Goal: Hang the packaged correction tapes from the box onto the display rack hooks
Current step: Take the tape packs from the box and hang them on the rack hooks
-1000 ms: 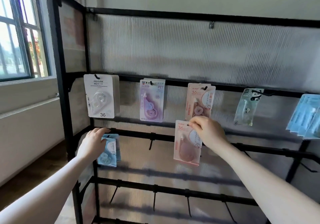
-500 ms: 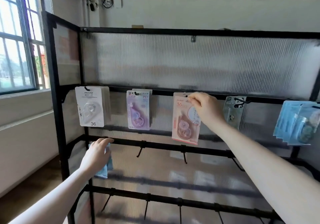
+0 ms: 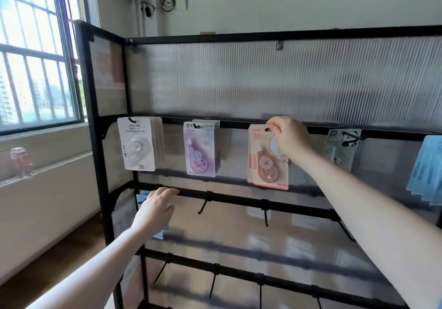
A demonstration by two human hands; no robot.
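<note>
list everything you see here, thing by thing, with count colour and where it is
display rack: one, black frame with ribbed translucent panels, fills the view
white packs: one stack, count unclear, top rail, far left hook
purple packs: at least two, top rail, second hook
pink packs: at least two, top rail, third hook
panda pack: one seen, pale green, top rail, right of pink
blue packs: several, right edge
blue pack: one seen, second rail, mostly behind left hand
empty hooks: several, black, lower rails
window: one, barred, left wall
left hand: fingers resting on second rail
right hand: pinches the front pink pack's top at its hook
</note>
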